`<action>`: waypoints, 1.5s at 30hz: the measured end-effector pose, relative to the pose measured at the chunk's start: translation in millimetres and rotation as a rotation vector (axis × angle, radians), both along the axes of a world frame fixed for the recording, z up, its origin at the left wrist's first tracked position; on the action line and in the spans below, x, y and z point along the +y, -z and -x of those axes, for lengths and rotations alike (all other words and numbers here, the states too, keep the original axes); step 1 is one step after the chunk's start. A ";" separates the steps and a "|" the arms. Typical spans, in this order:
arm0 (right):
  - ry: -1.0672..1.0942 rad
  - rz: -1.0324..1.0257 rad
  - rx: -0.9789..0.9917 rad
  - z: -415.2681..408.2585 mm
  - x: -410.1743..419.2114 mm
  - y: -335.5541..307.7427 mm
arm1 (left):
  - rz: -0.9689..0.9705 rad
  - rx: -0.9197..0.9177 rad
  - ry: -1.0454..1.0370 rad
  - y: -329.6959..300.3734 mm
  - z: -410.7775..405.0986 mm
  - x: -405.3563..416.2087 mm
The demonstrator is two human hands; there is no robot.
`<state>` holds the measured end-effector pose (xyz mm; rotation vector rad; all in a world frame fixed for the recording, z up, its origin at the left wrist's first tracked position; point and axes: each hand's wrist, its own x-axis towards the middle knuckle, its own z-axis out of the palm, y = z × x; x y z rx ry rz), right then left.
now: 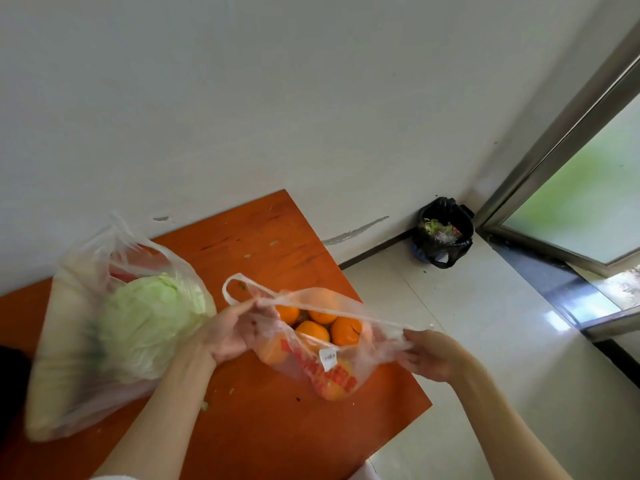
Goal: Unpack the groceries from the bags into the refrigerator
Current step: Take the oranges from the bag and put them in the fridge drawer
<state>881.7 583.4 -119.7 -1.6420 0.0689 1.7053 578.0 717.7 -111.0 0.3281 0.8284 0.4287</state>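
Here the left hand [230, 336] grips the left edge of a thin clear plastic bag [311, 344], its fingers curled into the plastic near one handle loop, and the right hand [427, 353] pinches the opposite edge of the same bag, so that the mouth of the bag is stretched open between the two hands. Inside this bag lie several oranges [313, 332]; some show through the open mouth and others press against the printed side, which has red lettering and a small white label [328, 358]. The bag sits on an orange-brown table [263, 237], near its right corner. Just beside the left hand, on the same table, a second clear plastic bag [86, 341] lies on its side, and in it there is a pale green cabbage [149, 320] with something red behind it that I cannot identify. A few small green scraps lie on the table top. Beyond the table is a white wall [242, 98], and in the corner of the pale tiled floor [485, 323] stands a bin with a black liner [445, 232], holding some rubbish, near a metal-framed glass door [571, 202].
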 end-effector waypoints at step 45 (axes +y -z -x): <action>-0.957 -0.673 -1.484 84.9 7.3 5.4 | -1.818 1.168 1.038 -3.9 -64.3 -42.8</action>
